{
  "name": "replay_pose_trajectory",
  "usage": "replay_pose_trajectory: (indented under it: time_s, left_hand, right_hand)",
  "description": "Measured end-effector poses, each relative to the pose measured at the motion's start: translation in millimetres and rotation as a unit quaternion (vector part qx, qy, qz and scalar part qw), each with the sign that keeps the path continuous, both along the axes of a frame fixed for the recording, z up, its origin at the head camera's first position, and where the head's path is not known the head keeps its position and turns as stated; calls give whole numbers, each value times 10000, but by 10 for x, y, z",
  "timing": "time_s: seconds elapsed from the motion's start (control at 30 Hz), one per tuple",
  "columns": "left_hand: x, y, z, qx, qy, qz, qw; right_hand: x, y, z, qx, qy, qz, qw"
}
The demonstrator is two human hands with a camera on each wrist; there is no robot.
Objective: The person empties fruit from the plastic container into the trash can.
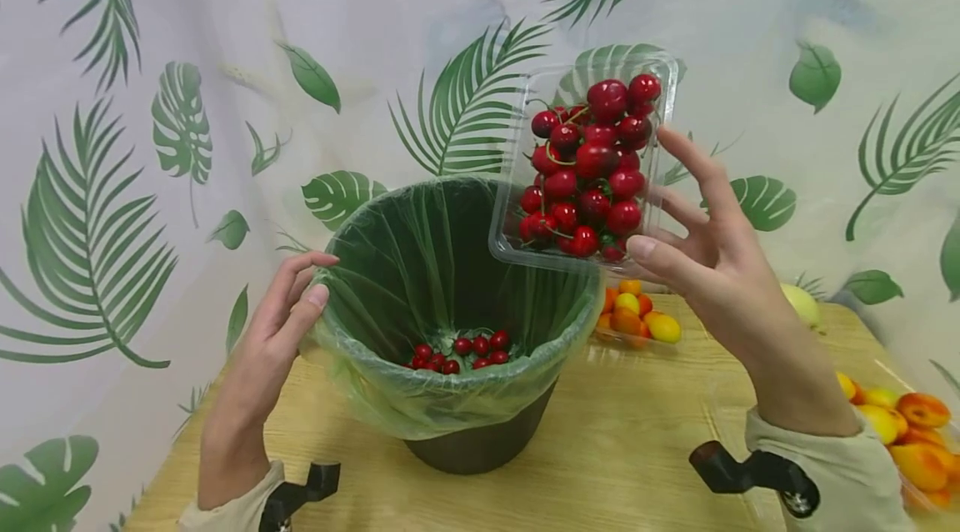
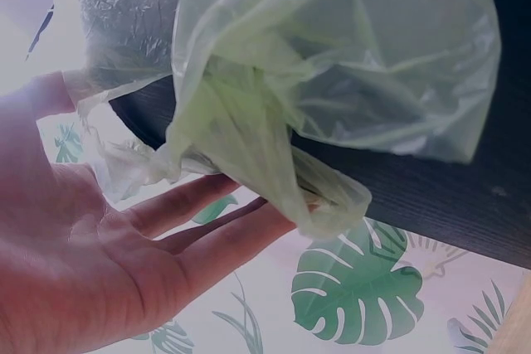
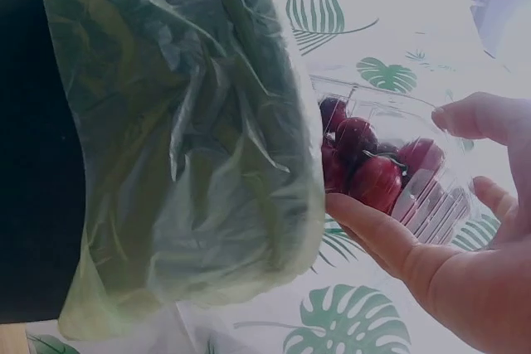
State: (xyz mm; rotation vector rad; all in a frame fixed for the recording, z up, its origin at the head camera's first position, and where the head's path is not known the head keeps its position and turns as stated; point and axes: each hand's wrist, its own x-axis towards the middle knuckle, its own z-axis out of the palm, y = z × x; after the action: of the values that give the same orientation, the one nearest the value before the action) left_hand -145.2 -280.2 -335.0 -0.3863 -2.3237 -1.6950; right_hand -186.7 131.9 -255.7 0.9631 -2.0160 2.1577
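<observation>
A dark trash bin (image 1: 480, 436) with a thin green plastic bag (image 1: 450, 407) folded over its rim stands on the table. My left hand (image 1: 273, 332) grips the bagged rim on the left side. Seen from the left wrist, its fingers (image 2: 241, 242) lie against the loose bag (image 2: 332, 64). My right hand (image 1: 720, 257) holds a clear plastic container (image 1: 506, 240) tilted over the right of the bin, thumb and fingers at its edges. Red cherries (image 1: 596, 157), some with stems, fill much of it; more cherries (image 1: 480, 346) lie inside the bin.
Behind the bin to the right is a clear tray of small orange and yellow fruit (image 1: 637, 315). Another container of orange-yellow fruit (image 1: 918, 453) lies at the right edge. A pale green round fruit (image 1: 801, 304) sits behind my right wrist. Leaf-printed sheeting (image 1: 225, 15) surrounds the wooden table (image 1: 615, 449).
</observation>
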Motion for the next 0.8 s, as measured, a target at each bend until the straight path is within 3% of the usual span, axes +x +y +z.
replay_pose_trajectory:
  time_s: [0.5,0.8]
  left_hand:
    - [21,-9,11,2,-12,5,10000]
    - [13,-1,11,-20,10,-10,10000]
  right_hand:
    - [-56,-159,-29,609,503,-199,9967]
    - [-71,-169,-26,704,787,-154,9943]
